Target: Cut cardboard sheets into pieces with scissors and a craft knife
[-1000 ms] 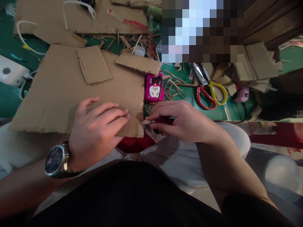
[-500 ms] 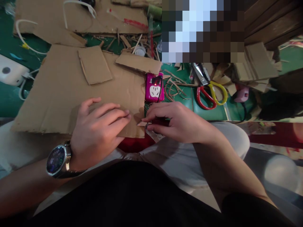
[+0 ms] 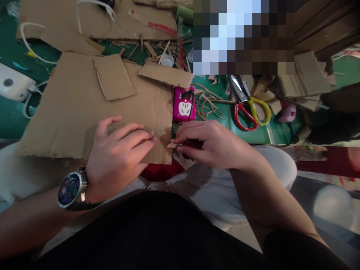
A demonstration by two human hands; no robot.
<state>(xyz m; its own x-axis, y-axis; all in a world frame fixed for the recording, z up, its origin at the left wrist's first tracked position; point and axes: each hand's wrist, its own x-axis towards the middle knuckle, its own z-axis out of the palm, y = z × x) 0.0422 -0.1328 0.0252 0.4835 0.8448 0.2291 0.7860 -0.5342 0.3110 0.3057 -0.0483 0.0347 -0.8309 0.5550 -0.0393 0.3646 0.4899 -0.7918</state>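
A large cardboard sheet (image 3: 70, 86) lies over the table's near edge and reaches above my lap. My left hand (image 3: 119, 150) rests on it with fingers spread, pressing near the front right part. At the sheet's right edge, my right hand (image 3: 206, 146) is closed round a utility knife (image 3: 171, 145). Its pale pointed blade shows past my fingertips, over the edge of the cardboard; most of the dark handle is hidden in my palm. A smaller cardboard piece (image 3: 114, 77) lies on top of the sheet, and a cardboard strip (image 3: 165, 74) lies across its far right corner.
A magenta power socket (image 3: 184, 107) with a lit red light sits just beyond my right hand. Scissors (image 3: 247, 101) with red and yellow handles lie to the right, near a pink plug-like device (image 3: 287, 112). Cardboard scraps (image 3: 208, 103) litter the green table. A white device (image 3: 14, 82) stands left.
My right hand has shifted slightly to the right with the knife, so less of the blade overlaps the cardboard. My left hand stays on the sheet.
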